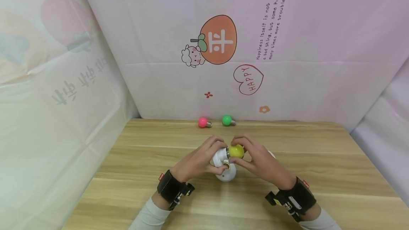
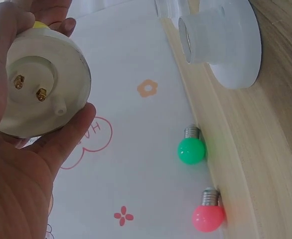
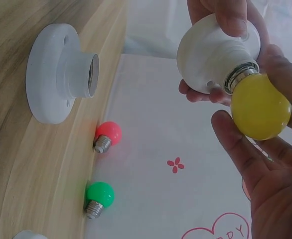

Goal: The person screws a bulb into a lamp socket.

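Note:
My left hand [image 1: 199, 160] grips a white lamp socket [image 3: 201, 55] by its round base, above the table. Two brass screws show on the socket's underside in the left wrist view. A yellow light bulb [image 3: 260, 107] has its metal screw end at the socket's mouth, with part of the thread still visible. Fingers and thumb of my right hand [image 1: 260, 159] pinch the bulb's yellow globe from the right. Just below the hands, a second white lamp socket [image 1: 227, 174] stands on the table with its opening upward.
Along the wooden table's [image 1: 153, 134] back edge lie a pink bulb [image 1: 202, 122] and a green bulb [image 1: 227, 120]. Another white socket [image 1: 271, 154] is mostly hidden behind my right hand. Printed white cloth [image 1: 159, 91] rises behind the table and at both sides.

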The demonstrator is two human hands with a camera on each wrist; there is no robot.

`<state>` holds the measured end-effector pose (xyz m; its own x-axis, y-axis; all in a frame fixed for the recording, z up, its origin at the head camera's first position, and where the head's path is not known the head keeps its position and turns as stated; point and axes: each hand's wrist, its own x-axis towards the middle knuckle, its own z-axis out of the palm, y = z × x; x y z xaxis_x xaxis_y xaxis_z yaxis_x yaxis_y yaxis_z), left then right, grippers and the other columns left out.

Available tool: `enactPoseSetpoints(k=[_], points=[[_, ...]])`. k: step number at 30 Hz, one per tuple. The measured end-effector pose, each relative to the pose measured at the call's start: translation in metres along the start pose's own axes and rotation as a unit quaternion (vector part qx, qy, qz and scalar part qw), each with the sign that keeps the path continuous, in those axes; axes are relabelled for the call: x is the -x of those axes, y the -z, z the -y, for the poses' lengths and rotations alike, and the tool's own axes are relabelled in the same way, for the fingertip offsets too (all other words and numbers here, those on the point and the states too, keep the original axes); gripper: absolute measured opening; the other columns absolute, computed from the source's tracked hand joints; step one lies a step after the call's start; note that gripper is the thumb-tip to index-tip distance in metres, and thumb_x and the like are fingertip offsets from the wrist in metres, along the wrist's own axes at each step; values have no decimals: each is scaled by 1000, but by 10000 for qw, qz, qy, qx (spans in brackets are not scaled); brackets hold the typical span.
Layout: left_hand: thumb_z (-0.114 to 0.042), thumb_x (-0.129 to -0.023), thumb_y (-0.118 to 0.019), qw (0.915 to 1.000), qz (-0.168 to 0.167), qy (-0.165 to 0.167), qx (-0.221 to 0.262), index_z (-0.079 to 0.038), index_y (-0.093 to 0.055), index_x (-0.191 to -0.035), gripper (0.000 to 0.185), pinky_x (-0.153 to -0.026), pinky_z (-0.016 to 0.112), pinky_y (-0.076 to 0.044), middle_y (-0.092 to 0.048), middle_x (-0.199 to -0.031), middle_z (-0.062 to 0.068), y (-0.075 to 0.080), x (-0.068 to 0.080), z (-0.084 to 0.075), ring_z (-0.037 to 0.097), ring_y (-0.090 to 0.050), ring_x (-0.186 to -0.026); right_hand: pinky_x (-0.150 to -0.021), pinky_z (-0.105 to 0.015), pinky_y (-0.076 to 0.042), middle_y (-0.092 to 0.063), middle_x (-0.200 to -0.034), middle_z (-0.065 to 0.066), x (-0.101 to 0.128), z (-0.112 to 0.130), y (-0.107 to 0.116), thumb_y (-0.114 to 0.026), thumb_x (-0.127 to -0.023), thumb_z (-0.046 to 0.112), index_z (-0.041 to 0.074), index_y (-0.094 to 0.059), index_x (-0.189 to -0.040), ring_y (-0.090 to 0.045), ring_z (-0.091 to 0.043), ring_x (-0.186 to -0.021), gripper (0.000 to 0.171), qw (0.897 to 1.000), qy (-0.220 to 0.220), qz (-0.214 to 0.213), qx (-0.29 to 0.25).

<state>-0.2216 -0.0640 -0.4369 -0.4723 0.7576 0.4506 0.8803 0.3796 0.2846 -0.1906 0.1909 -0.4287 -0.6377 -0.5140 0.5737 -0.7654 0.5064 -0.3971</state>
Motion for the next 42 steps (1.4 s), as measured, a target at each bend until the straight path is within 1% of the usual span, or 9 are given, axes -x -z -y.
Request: enactPoseSetpoints(k=[3,10,16,20,22,26,32,37,42], points=[[-31,-93,-82,10000,6,8,39,-10,-55,-134,53,-95,16,-53,-52,-132,2,0,0,0,11,-53,-118,-84,-24,-59,-59,-130,4,1,0,1,-90,-86,20,12,-59,-129,-62,-5,-104,54,10000,-28,50,5],[-31,-94,-82,9998,44,19,182,-10,-55,-134,52,-96,16,-53,-52,-132,1,0,0,0,10,-53,-118,-84,-28,-61,-63,-127,2,1,0,1,-91,-84,10,9,-59,-131,-63,-8,-104,57,9999,85,100,59],[-31,-94,-81,9996,75,55,267,-10,-55,-133,51,-96,16,-53,-51,-131,1,0,1,0,10,-53,-117,-82,-26,-62,-68,-122,2,1,-1,1,-92,-82,11,9,-62,-130,-66,-8,-101,57,9999,147,56,-19],[-31,-94,-82,9996,70,53,278,-10,-56,-133,51,-96,16,-53,-51,-131,1,1,1,0,10,-53,-118,-80,-24,-62,-71,-121,-2,0,-1,1,-93,-81,9,6,-63,-129,-68,-10,-98,57,9996,268,12,-104],[-30,-94,-82,9996,57,40,278,-10,-56,-134,52,-97,16,-53,-51,-132,1,2,1,-1,10,-54,-118,-80,-23,-61,-72,-121,-3,0,-1,1,-92,-81,10,4,-64,-130,-69,-10,-97,56,9995,281,12,-133],[-30,-94,-82,9997,46,21,244,-10,-55,-134,52,-97,16,-53,-51,-133,2,2,1,-1,11,-54,-118,-81,-20,-61,-74,-120,-3,0,-1,2,-91,-84,14,3,-64,-130,-69,-8,-96,55,9996,243,46,-126],[-30,-94,-82,9997,73,24,221,-10,-56,-134,52,-97,16,-53,-51,-134,1,2,2,-1,11,-54,-119,-74,-18,-58,-75,-116,-2,1,-2,2,-88,-88,17,2,-65,-131,-66,-5,-91,51,9997,155,112,-162],[-29,-93,-83,9997,72,39,210,-10,-56,-134,53,-97,17,-53,-51,-134,1,0,2,-1,11,-53,-120,-70,-19,-59,-75,-113,-1,1,-2,1,-85,-91,18,5,-66,-131,-66,-3,-90,46,9995,5,165,-273],[-29,-93,-83,9999,41,-6,146,-10,-56,-134,54,-97,16,-53,-51,-134,1,0,2,0,11,-53,-120,-67,-21,-60,-74,-106,3,1,-2,1,-84,-92,19,7,-67,-130,-64,-1,-85,43,9994,-121,191,-276]])
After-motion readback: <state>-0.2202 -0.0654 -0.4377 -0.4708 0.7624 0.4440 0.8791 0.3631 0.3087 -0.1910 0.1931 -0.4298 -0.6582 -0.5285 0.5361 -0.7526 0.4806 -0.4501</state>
